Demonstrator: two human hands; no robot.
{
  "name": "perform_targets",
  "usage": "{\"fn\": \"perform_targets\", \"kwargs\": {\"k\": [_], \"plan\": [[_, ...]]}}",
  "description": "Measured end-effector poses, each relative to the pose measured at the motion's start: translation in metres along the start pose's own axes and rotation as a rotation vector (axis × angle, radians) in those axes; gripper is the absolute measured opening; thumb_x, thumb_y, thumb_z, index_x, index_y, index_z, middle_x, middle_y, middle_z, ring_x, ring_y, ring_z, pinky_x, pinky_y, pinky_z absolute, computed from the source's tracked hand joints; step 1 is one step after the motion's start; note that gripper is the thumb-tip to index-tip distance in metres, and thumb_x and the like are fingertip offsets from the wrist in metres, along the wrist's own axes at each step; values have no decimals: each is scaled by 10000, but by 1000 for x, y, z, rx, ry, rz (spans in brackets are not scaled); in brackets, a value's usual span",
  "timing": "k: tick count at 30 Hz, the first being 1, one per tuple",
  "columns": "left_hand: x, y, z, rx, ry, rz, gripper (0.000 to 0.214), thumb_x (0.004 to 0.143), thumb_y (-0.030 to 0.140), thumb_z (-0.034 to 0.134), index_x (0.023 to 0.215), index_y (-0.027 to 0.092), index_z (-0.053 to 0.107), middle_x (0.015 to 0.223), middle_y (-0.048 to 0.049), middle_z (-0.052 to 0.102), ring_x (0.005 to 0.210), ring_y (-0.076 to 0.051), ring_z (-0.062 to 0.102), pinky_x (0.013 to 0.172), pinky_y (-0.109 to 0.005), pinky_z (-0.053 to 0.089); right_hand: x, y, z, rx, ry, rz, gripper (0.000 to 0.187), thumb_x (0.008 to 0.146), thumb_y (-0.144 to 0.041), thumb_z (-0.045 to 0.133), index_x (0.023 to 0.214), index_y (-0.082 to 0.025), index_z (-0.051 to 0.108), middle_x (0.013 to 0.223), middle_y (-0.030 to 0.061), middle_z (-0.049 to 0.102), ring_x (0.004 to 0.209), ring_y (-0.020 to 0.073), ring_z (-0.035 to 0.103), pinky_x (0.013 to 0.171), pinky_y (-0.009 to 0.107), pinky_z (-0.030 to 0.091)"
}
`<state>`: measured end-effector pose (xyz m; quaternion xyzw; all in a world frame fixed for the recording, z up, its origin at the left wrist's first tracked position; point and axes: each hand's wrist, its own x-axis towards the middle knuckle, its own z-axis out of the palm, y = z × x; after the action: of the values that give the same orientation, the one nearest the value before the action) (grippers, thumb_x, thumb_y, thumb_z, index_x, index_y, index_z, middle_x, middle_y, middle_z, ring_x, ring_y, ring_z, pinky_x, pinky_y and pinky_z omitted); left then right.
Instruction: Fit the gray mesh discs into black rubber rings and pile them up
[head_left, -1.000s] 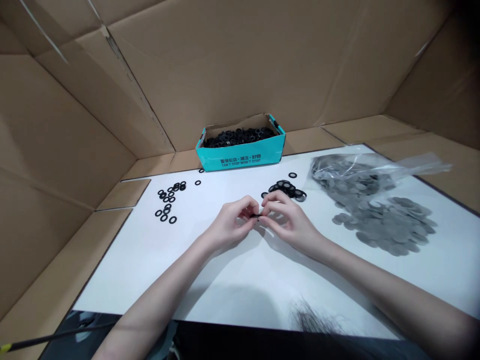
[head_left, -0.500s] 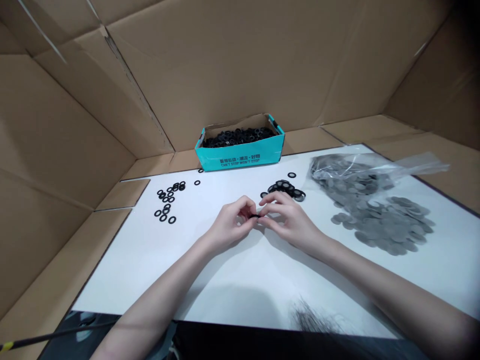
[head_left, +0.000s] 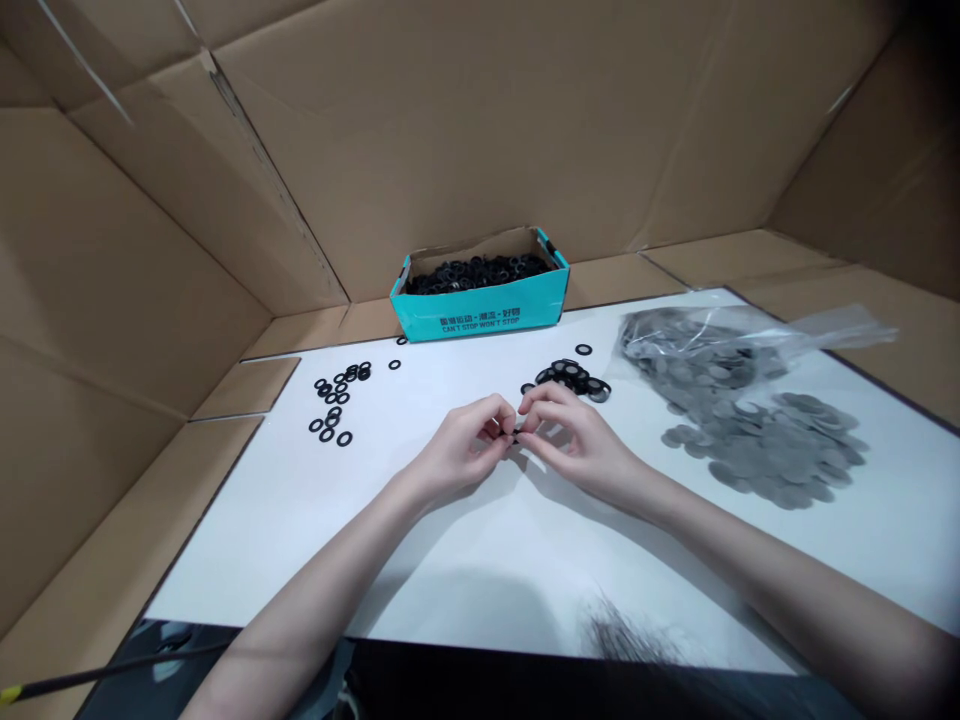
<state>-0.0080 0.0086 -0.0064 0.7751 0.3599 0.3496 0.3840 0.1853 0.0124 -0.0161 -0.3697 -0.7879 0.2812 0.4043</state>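
Note:
Over the middle of the white sheet, my left hand [head_left: 466, 447] pinches a small black ring [head_left: 515, 434] between thumb and fingers. My right hand [head_left: 581, 438] meets it from the other side, with thumb and fingertips closed on the same ring. Fingers cover most of the ring, so I cannot tell whether a grey disc sits in it. Just behind my right hand lies a pile of black rings with grey mesh-like centres [head_left: 571, 372]. Loose black rings [head_left: 332, 398] are scattered to the left of my left hand.
A turquoise box [head_left: 480, 318] filled with black rings stands at the back. To the right, grey discs [head_left: 787, 455] lie heaped before a clear plastic bag [head_left: 701, 345] of more discs. Cardboard walls [head_left: 480, 120] enclose the white sheet [head_left: 277, 540].
My right fingertips have drawn slightly closer to the left ones around the black ring. The piles, box and bag stay as they were.

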Motion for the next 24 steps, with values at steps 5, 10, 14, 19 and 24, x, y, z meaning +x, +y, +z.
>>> {"fn": "perform_targets", "kwargs": {"k": [5, 10, 14, 19, 24], "plan": [[-1, -1, 1, -67, 25, -34, 75, 887, 197, 531, 863, 188, 460, 815, 6, 542, 697, -93, 562, 667, -222, 478, 1, 2, -2, -43, -25, -14, 125, 857, -173, 583, 736, -202, 593, 982, 77, 607, 947, 231, 588, 842, 426, 488], [0, 2, 0, 17, -9, -21, 69, 865, 147, 527, 848, 187, 474, 788, 9, 554, 706, -98, 547, 685, -228, 470, 0, 5, 4, -25, 7, -42, 129, 849, -153, 586, 729, -199, 573, 951, 68, 594, 921, 220, 579, 826, 414, 485], [1, 2, -1, 106, -24, 4, 89, 837, 100, 512, 847, 187, 492, 799, 11, 557, 705, -94, 503, 671, -218, 440, -1, 6, 7, -68, 38, -66, 112, 839, -136, 596, 748, -201, 587, 936, 70, 602, 906, 222, 569, 794, 400, 485], [0, 1, -1, 118, -13, -2, 88, 843, 124, 529, 889, 193, 499, 817, 11, 567, 714, -100, 512, 689, -225, 442, -1, 8, 5, -116, 23, -69, 45, 843, -191, 648, 810, -215, 667, 980, 82, 633, 928, 242, 574, 817, 429, 489], [0, 1, 0, 104, -23, -11, 74, 866, 142, 523, 913, 196, 504, 838, 6, 571, 732, -107, 522, 708, -233, 446, 0, 9, 2, -114, 28, -67, 72, 856, -196, 644, 797, -221, 674, 1012, 84, 640, 958, 250, 581, 848, 451, 484]]}}
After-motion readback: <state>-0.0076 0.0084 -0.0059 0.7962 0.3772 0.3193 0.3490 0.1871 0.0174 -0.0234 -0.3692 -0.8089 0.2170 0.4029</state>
